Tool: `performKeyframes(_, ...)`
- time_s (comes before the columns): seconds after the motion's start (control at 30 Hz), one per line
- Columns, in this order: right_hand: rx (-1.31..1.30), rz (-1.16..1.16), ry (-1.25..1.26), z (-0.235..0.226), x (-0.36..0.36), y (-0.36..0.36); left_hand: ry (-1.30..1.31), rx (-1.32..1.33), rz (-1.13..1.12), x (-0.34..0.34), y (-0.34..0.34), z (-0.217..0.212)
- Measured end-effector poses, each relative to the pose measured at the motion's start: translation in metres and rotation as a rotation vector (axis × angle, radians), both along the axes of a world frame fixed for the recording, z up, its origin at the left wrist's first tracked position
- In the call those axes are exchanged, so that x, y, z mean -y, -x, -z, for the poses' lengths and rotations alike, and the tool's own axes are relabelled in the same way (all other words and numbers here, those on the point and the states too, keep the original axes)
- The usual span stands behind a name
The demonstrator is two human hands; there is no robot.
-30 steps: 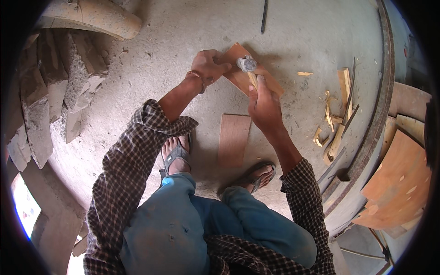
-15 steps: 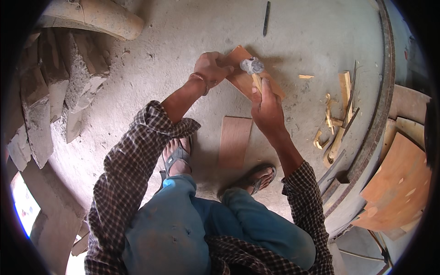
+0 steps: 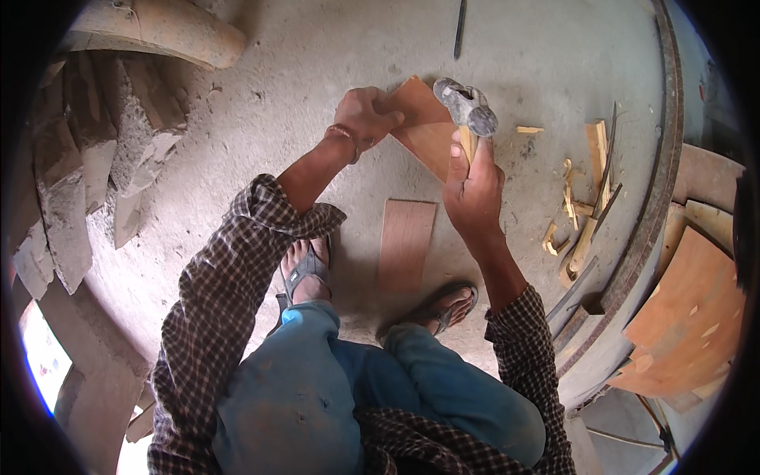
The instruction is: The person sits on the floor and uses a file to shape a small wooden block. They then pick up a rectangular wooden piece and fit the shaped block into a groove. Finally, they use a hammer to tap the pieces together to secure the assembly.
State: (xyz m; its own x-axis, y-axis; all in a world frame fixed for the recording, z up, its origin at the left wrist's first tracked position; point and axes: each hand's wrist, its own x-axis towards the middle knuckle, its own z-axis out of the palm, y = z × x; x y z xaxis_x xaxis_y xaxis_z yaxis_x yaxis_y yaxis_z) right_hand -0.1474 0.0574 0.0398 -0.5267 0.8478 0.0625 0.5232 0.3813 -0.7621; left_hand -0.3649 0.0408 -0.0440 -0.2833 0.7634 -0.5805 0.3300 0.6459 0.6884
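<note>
My left hand [image 3: 366,117] grips the left edge of a flat brown wooden piece [image 3: 422,127] that rests on the concrete floor ahead of me. My right hand [image 3: 473,184] is closed around the wooden handle of a hammer [image 3: 467,107], whose grey metal head hangs just above the piece's right side. A second flat wooden board [image 3: 406,244] lies on the floor between my sandalled feet and the held piece.
Wood scraps and offcuts [image 3: 582,210] are piled to the right, beside a curved metal rim [image 3: 661,190]. Orange-brown boards [image 3: 689,317] lie past that rim. Broken stone slabs [image 3: 87,166] line the left. A dark thin rod [image 3: 460,30] lies at the top.
The hammer head has risen and swung to the right, off the wooden piece. My left hand has stayed on the piece's edge.
</note>
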Motion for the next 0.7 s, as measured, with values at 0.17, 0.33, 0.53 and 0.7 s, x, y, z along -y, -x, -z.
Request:
performKeyframes(0.17,0.236,-0.039,-0.022,0.046,0.009,-0.016,-0.045,-0.015,-0.02,-0.004,-0.007,-0.009)
performKeyframes(0.33,0.097,0.15,0.217,0.013,0.008,-0.012,0.01,0.145,-0.103,0.001,0.001,0.002)
performKeyframes(0.53,0.117,0.483,0.123,0.041,0.002,-0.059,0.011,0.218,-0.082,-0.005,0.0,-0.007)
performKeyframes(0.7,-0.067,0.642,0.504,0.075,0.011,-0.075,-0.11,0.069,-0.101,0.0,-0.005,-0.007)
